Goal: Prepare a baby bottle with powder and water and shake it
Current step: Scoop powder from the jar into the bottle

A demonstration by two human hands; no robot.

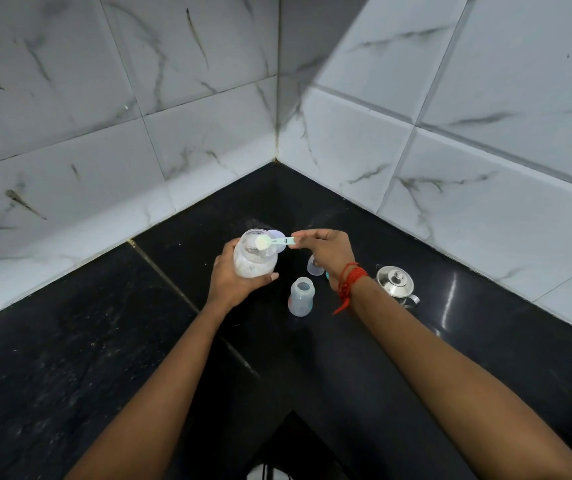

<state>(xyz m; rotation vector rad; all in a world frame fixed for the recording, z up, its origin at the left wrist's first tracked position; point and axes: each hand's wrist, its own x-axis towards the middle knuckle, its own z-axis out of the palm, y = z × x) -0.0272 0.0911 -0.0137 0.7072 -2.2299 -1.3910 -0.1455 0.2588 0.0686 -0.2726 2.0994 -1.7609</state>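
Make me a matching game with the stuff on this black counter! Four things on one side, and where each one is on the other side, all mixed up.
Things:
1. jar of powder
2. green scoop
3. baby bottle
4. steel pot

Places:
A. stands open on the counter, in the middle
B. gripped by the left hand
C. shiny, farthest to the right
D. pinched by the right hand

Pairs: 1-B, 2-D, 3-A, 4-C
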